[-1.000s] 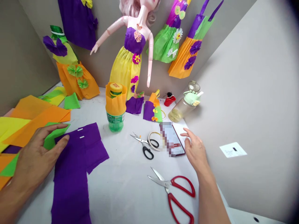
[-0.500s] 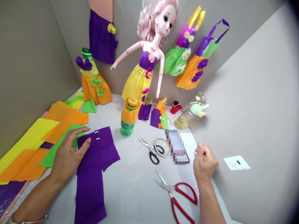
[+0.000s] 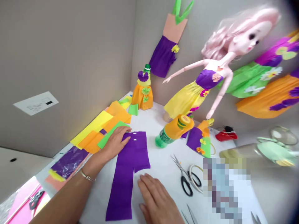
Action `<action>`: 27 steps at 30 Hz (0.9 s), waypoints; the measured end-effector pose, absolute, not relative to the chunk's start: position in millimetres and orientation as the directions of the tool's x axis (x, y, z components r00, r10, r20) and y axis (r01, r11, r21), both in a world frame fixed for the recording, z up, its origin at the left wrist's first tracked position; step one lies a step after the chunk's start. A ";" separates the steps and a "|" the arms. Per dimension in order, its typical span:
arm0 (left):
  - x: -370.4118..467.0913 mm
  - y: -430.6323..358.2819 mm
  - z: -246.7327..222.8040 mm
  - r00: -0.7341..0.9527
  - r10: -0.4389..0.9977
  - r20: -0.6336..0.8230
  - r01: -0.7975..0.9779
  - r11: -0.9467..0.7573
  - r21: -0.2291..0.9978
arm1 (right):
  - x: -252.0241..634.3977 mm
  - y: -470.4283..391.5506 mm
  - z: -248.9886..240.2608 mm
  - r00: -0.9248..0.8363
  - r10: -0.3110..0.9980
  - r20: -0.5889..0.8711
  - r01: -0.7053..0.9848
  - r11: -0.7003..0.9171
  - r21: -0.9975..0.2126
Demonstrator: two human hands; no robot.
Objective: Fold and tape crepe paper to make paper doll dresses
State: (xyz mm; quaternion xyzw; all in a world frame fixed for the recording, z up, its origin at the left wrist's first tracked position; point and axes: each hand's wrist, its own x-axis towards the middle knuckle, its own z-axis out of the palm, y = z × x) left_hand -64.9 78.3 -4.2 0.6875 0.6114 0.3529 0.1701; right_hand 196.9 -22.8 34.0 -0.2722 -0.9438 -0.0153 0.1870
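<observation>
A purple piece of crepe paper [image 3: 125,183] lies flat on the white table, with two small white strips of tape near its top edge. My left hand [image 3: 118,140] rests by its upper left corner, fingers stretched and thumb apart, partly over a green sheet [image 3: 106,142]. Nothing is held in it. My right hand [image 3: 158,199] is just right of the purple paper, fingers extended and palm down, holding nothing. Black-handled scissors [image 3: 187,180] lie open to its right, beside a tape roll [image 3: 192,171]. Blades of another pair of scissors [image 3: 191,213] show near the bottom edge.
Orange sheets [image 3: 91,141] and yellow sheets [image 3: 91,126] overlap at the left. A bottle wrapped in orange [image 3: 175,129] stands behind the purple paper. Farther back are a dressed doll [image 3: 210,77] and a bottle in a paper dress [image 3: 142,96]. A drinking bottle [image 3: 247,152] is at right.
The view has turned left. My right hand has moved from the table's right side, where it was closed, to beside the purple paper, with fingers extended. My left hand stays by the paper's corner.
</observation>
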 end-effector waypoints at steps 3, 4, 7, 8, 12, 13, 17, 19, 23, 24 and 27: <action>-63.5 77.1 -4.5 0.033 0.961 0.274 0.729 -0.211 0.652 | 175.8 -18.2 21.3 -0.781 0.520 0.347 0.534 0.843 -0.060; -62.8 74.7 -0.9 0.033 0.960 0.277 0.732 -0.212 0.647 | 174.3 -15.8 18.3 -0.767 0.541 0.344 0.556 0.829 -0.065; -60.6 57.2 20.6 0.066 0.957 0.283 0.739 -0.237 0.631 | 178.0 -7.6 13.1 -0.726 0.601 0.334 0.610 0.787 -0.089; -60.0 47.9 29.5 0.104 0.957 0.269 0.737 -0.256 0.626 | 179.6 -5.4 12.3 -0.719 0.613 0.328 0.623 0.777 -0.089; -57.3 2.9 53.8 0.321 0.940 0.118 0.685 -0.316 0.656 | 177.4 -1.9 11.2 -0.741 0.607 0.287 0.617 0.784 -0.067; -56.0 -7.8 54.9 0.359 0.930 0.077 0.678 -0.316 0.664 | 175.0 -2.3 11.0 -0.748 0.600 0.284 0.608 0.791 -0.069; -45.7 -40.8 40.0 0.419 0.908 -0.015 0.683 -0.304 0.665 | 165.9 -5.5 9.7 -0.751 0.600 0.277 0.604 0.793 -0.079; -39.5 -52.4 26.4 0.424 0.905 0.034 0.673 -0.340 0.658 | 163.2 -6.6 9.3 -0.745 0.611 0.266 0.617 0.784 -0.072; -33.5 -64.4 2.5 0.414 0.901 0.132 0.680 -0.402 0.612 | 159.8 -7.2 10.6 -0.742 0.623 0.250 0.631 0.774 -0.053; -33.6 -64.7 -1.0 0.408 0.901 0.148 0.685 -0.410 0.603 | 159.2 -7.0 11.4 -0.739 0.623 0.254 0.633 0.772 -0.054; -36.3 -61.4 -3.1 0.405 0.894 0.189 0.665 -0.431 0.610 | 158.5 -5.6 13.2 -0.734 0.624 0.268 0.630 0.773 -0.076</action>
